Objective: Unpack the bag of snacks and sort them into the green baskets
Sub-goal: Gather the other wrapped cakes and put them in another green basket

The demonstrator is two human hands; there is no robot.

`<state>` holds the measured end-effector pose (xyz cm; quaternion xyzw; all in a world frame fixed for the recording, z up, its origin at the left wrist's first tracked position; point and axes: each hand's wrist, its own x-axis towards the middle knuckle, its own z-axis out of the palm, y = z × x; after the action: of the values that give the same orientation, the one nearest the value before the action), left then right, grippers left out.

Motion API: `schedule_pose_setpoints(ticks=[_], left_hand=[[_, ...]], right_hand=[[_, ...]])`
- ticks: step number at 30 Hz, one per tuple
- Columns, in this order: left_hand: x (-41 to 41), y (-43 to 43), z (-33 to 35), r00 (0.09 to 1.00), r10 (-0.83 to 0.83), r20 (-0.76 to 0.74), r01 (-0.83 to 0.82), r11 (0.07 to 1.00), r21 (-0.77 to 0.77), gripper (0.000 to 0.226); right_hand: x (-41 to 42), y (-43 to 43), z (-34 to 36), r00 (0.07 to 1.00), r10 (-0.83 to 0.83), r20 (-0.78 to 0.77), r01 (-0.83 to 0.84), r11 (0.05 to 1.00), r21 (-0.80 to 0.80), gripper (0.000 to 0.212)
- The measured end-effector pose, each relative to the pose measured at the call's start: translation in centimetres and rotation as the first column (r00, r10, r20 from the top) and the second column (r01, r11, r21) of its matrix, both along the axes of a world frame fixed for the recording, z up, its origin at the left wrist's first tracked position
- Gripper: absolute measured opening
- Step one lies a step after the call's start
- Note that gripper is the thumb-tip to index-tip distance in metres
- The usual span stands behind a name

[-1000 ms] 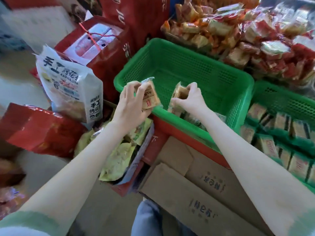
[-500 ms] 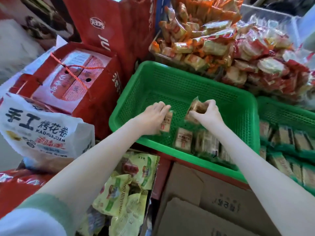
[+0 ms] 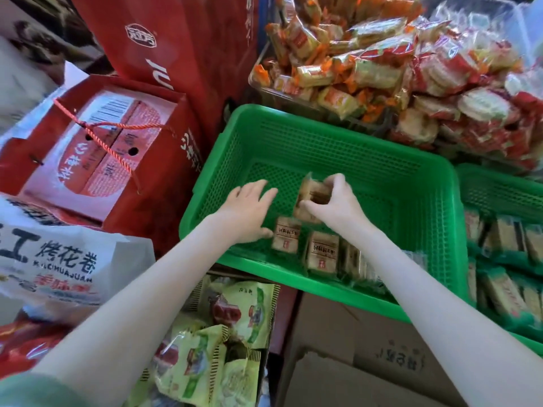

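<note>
1. Right hand (image 3: 335, 204): thumb and fingers pinch a packet (image 3: 310, 195) by its ends, just above the row, likely so it goes in upright.
2. Left hand (image 3: 249, 210): fingers straight, slightly spread, holding nothing. The thumb lies at the end packet (image 3: 286, 237); contact unclear, perhaps steadying it.
3. Row (image 3: 321, 254) stands on edge along the near wall of the basket (image 3: 323, 136), probably to pack tighter.
4. Second basket (image 3: 499, 183), right, holds green-wrapped snacks. Bag (image 3: 58, 254) lies left, outside both.
5. Versus half a second earlier: the left hand then gripped a packet and now has let go. The right hand's grip is unchanged.
</note>
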<state>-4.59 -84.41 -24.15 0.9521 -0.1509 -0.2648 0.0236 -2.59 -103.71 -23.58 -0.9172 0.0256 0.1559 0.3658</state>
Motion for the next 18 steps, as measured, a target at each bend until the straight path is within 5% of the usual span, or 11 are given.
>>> schedule_pose_setpoints(ticks=[4, 8, 12, 16, 18], left_hand=[[-2.2, 0.6, 0.4, 0.987, 0.159, -0.034, -0.162, 0.980, -0.116, 0.083], [-1.9, 0.8, 0.4, 0.964, 0.178, -0.199, -0.221, 0.950, -0.222, 0.087], [-2.2, 0.0, 0.8, 0.918, 0.198, -0.343, -0.280, 0.937, -0.210, 0.085], [-2.3, -0.6, 1.1, 0.930, 0.161, -0.332, -0.240, 0.946, -0.216, 0.059], [-2.7, -1.0, 1.2, 0.945, 0.148, -0.291, -0.215, 0.953, -0.213, 0.059]], right_hand=[[-0.4, 3.0, -0.7, 0.962, 0.255, -0.099, -0.261, 0.964, -0.056, 0.049], [0.0, 3.6, -1.4, 0.947, 0.298, -0.121, -0.312, 0.941, -0.127, 0.038], [-0.1, 2.9, -1.2, 0.858, 0.494, -0.142, -0.512, 0.791, -0.335, 0.046], [-1.5, 1.5, -1.2, 0.753, 0.579, -0.311, -0.657, 0.677, -0.331, 0.059], [-2.7, 0.6, -1.2, 0.749, 0.606, -0.268, -0.658, 0.635, -0.404, 0.067]])
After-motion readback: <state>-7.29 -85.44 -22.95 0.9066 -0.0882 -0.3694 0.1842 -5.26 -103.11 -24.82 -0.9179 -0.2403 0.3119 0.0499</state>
